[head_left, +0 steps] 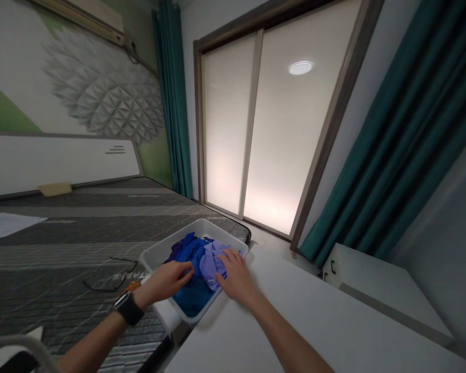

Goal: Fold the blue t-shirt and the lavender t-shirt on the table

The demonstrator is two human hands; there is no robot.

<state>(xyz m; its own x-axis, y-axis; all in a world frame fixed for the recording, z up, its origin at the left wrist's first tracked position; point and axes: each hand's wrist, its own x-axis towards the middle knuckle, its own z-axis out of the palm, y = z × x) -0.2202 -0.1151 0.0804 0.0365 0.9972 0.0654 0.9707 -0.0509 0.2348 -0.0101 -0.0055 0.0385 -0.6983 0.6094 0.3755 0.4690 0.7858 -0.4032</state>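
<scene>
The white bin [155,255] sits at the meeting of the striped mattress [112,220] and a white surface [236,331], its open top facing up; foreshortening makes its proportions uncertain, but its long axis appears to run from lower left to upper right of the view. Inside lie crumpled fabrics: a lavender cloth [209,267] toward the right wall, bright blue cloth [193,251] at centre, dark teal-blue cloth [193,296] at the near end. The left hand [174,278] is above the near-left rim, fingers curled toward the thumb; whether it grips any fabric cannot be determined. The right hand [236,274] lies unclenched over the lavender cloth, fingers spread and touching it. The hands conceal parts of both side rims. An orange item [133,286] behind the left wrist is largely hidden and unidentified; a pale curved object [27,344] is cut off at the lower left. Thin-framed glasses [116,282] and a paper sheet [11,225] rest on the mattress. Beyond stand a frosted sliding door [291,140], teal curtains [396,134] and a white cabinet [384,290].
</scene>
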